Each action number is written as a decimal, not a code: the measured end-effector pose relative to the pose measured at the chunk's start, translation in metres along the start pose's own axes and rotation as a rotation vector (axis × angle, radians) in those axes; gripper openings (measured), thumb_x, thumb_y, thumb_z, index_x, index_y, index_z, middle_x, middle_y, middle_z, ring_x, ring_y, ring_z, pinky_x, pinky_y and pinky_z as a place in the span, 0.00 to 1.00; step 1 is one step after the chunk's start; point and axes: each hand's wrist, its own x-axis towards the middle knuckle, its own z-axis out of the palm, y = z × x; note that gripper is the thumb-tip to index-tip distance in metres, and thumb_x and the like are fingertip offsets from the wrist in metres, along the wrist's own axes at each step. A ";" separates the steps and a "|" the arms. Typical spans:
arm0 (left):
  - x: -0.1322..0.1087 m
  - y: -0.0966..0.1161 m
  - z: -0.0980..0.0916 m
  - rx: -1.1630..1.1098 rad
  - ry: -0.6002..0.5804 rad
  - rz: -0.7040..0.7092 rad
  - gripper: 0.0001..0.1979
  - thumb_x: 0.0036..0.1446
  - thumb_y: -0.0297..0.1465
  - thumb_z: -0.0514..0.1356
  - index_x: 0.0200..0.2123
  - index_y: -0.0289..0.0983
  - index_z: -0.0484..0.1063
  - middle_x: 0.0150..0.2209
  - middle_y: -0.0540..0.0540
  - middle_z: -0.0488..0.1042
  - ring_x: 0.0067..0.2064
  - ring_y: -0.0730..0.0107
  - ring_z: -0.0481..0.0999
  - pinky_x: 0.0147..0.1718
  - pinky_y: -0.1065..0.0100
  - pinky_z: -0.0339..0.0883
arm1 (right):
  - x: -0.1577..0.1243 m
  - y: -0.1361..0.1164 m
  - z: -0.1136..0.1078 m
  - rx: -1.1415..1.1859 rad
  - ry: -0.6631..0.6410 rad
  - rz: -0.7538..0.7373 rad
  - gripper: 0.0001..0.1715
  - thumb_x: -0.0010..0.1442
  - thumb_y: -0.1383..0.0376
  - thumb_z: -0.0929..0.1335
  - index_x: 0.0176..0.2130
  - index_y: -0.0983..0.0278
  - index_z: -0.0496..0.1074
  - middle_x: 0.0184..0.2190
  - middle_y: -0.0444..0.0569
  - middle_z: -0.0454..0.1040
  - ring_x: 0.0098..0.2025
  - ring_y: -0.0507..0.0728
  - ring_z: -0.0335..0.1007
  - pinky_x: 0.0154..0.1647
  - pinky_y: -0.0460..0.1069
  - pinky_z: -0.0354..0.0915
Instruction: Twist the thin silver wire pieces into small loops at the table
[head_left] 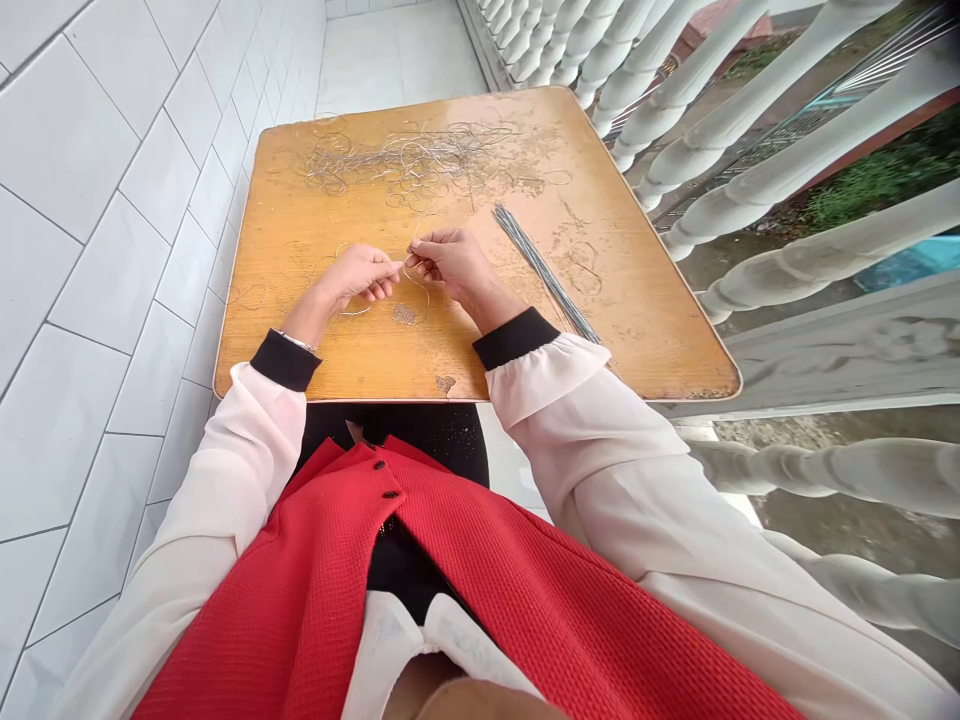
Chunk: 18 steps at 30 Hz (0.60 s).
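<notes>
My left hand [358,275] and my right hand [454,265] meet over the middle of the wooden table [300,365], fingertips pinched close together. Between them runs a thin wire [428,292], curved into a loose loop below the right fingers. Both hands look closed on this wire, though its ends are hard to make out. More of the thin wire curves around under the left hand. To the right of my right hand lies a bundle of straight grey wires [544,268], slanting toward the table's near edge.
A tangled heap of thin wire [420,160] spreads over the table's far side. A loose wire loop [585,268] lies right of the bundle. White tiled wall [105,250] stands close on the left; a white balustrade [735,200] borders the right.
</notes>
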 end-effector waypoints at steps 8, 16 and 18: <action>0.006 0.002 -0.007 -0.078 0.240 0.065 0.19 0.73 0.29 0.59 0.26 0.35 0.69 0.21 0.52 0.72 0.22 0.83 0.68 0.26 0.77 0.59 | 0.018 0.006 0.011 -0.144 -0.028 0.037 0.24 0.69 0.77 0.69 0.21 0.65 0.71 0.18 0.44 0.73 0.18 0.45 0.61 0.17 0.40 0.54; 0.005 0.005 -0.010 -0.147 0.314 0.087 0.19 0.73 0.29 0.58 0.25 0.35 0.69 0.21 0.53 0.70 0.21 0.83 0.66 0.25 0.78 0.59 | 0.028 0.014 0.001 -0.279 0.076 -0.052 0.11 0.64 0.76 0.70 0.33 0.65 0.79 0.25 0.46 0.79 0.23 0.50 0.69 0.30 0.46 0.70; 0.007 0.003 -0.012 -0.175 0.349 0.091 0.19 0.73 0.31 0.58 0.26 0.35 0.69 0.22 0.53 0.71 0.22 0.83 0.67 0.25 0.79 0.59 | 0.032 0.017 -0.009 -0.396 0.124 -0.150 0.11 0.61 0.77 0.70 0.38 0.65 0.81 0.31 0.49 0.83 0.29 0.54 0.77 0.39 0.51 0.76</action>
